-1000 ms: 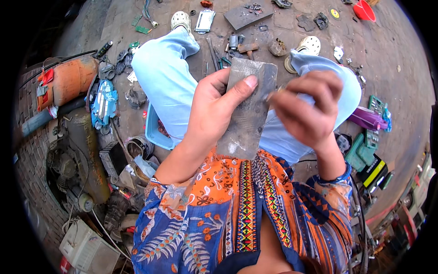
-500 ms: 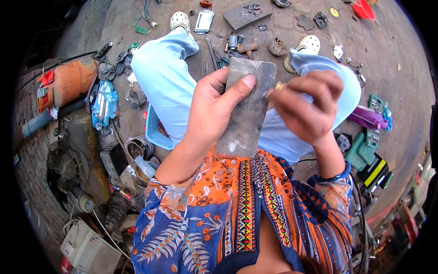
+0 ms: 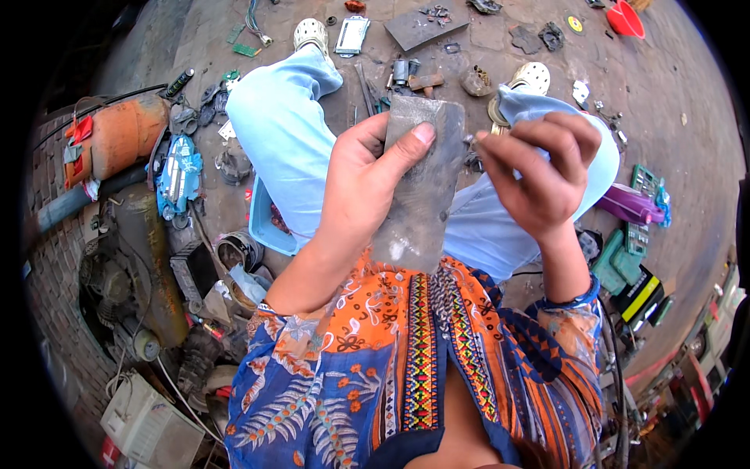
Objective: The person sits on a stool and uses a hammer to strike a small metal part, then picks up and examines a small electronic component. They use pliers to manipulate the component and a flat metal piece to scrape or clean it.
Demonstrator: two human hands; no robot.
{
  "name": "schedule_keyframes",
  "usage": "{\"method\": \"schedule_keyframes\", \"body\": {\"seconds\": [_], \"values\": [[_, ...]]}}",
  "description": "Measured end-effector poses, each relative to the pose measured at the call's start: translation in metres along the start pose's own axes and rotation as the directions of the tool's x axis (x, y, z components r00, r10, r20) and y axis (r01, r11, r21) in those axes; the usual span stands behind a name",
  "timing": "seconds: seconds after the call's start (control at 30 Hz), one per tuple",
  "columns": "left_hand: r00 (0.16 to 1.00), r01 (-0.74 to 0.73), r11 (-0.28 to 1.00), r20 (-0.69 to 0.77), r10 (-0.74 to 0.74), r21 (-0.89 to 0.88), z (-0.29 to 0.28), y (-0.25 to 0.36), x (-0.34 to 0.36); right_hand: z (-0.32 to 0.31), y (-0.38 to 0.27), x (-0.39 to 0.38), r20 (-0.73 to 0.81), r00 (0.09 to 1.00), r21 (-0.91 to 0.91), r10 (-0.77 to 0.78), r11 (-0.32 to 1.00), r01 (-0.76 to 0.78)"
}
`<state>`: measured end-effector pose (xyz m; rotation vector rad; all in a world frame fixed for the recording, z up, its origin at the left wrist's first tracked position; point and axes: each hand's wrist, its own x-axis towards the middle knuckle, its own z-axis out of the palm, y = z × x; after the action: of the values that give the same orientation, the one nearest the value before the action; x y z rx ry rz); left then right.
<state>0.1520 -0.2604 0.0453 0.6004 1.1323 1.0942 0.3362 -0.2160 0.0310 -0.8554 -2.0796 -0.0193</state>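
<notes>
Your left hand (image 3: 363,176) grasps grey slab (image 3: 418,205) by left edge, thumb across face. Slab lies between hands; your right hand (image 3: 543,172) curls just beside upper right edge, cannot tell if pinching anything.

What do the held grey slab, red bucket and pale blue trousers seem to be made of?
Grey slab in the left hand: metal or stone, unclear; matte, scuffed face. Red bucket: probably plastic; smooth, evenly coloured. Pale blue trousers: likely woven cloth; matte, with soft folds.

A patterned orange-blue shirt (image 3: 359,375) tops pale blue trousers (image 3: 283,148) and perforated cream clogs (image 3: 311,33).
</notes>
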Motion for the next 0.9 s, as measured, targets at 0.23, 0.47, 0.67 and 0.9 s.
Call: {"method": "schedule_keyframes", "body": {"seconds": [0.23,0.47,0.67,0.9], "values": [[1.0,0.023,1.0,0.004,-0.023,0.005,-0.001,0.001,-0.003,-0.009,0.001,-0.002,-0.065,0.973,0.165,0.22,0.964,-0.207],[0.973,-0.209,0.969,-0.074,0.22,0.134,0.013,0.007,-0.004,-0.001,-0.036,-0.01,0.868,0.297,0.494,0.397,-0.746,-0.445],[0.961,-0.25,0.947,-0.066,0.268,0.202,0.012,0.011,-0.005,0.002,-0.046,-0.018,0.915,0.278,0.36,0.292,-0.901,-0.241],[0.965,-0.252,0.943,-0.021,0.263,0.218,0.014,0.009,-0.007,-0.002,-0.047,-0.024,0.922,0.266,0.344,0.281,-0.91,-0.231]]}}
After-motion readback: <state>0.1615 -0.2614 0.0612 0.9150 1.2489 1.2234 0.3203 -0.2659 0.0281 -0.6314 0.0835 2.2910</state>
